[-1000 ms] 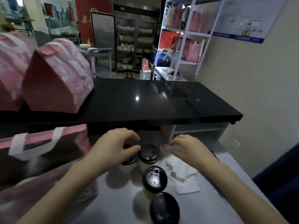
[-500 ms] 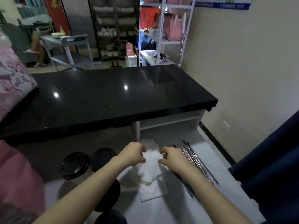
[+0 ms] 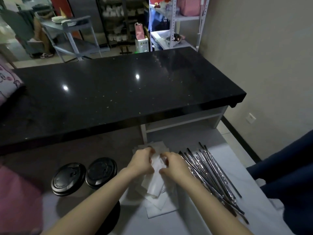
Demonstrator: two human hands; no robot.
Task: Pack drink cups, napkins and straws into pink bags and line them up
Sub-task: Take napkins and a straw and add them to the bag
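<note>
A loose pile of white napkins (image 3: 156,187) lies on the grey lower table. My left hand (image 3: 141,161) and my right hand (image 3: 172,165) are both on its far end, fingers curled, pinching a napkin between them. Several wrapped straws (image 3: 210,173) lie in a fan just right of my right hand. Two drink cups with black lids (image 3: 68,178) (image 3: 101,173) stand left of my left arm; a third black lid (image 3: 113,216) is mostly hidden under my left forearm. A pink bag (image 3: 18,200) fills the lower left corner.
The black counter (image 3: 118,92) runs across the middle, with another pink bag (image 3: 6,82) at its left end. A wall stands to the right, and dark blue fabric (image 3: 288,175) hangs at the right edge. Shelves and a metal table stand behind the counter.
My left hand left the cup lids and moved right to the napkins, joining my right hand. The view swung right and down, bringing the straws into sight.
</note>
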